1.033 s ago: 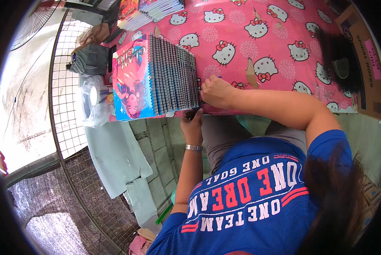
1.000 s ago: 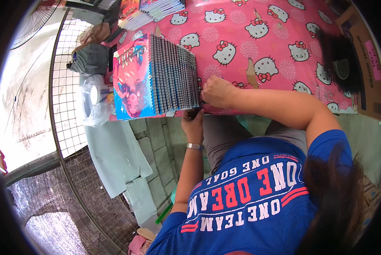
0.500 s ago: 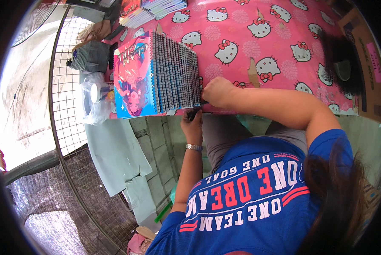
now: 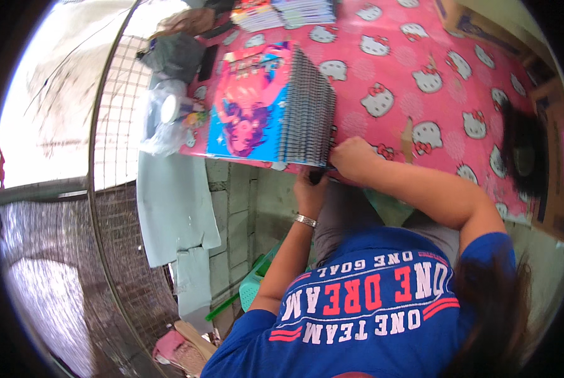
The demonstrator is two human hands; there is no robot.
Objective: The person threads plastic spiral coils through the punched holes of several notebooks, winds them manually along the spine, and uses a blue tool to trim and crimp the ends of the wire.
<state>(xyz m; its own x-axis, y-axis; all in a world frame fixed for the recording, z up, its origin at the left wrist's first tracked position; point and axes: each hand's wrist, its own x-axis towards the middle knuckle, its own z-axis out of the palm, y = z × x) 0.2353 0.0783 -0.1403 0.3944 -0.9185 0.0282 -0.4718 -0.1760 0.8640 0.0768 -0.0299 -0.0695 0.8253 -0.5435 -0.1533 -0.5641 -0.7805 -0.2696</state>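
Notebooks (image 4: 253,104) with wire-coil spines lie in a stack at the near left part of the pink surface (image 4: 392,123), the top cover pink and blue, the coils facing right. The left hand (image 4: 310,191), a metal-banded watch (image 4: 306,220) on its wrist, is at the near edge, thumb and fingers closed around a small dark object (image 4: 316,177) that is partly hidden. The right hand (image 4: 352,157) is curled just beside the stack's near right corner; whether it grips anything, I cannot tell. Left of the stack sit a clear plastic bag (image 4: 161,143) and a white-lidded container (image 4: 169,109). More booklets (image 4: 306,15) lie at the far left, and a cardboard box (image 4: 551,160) stands on the right.
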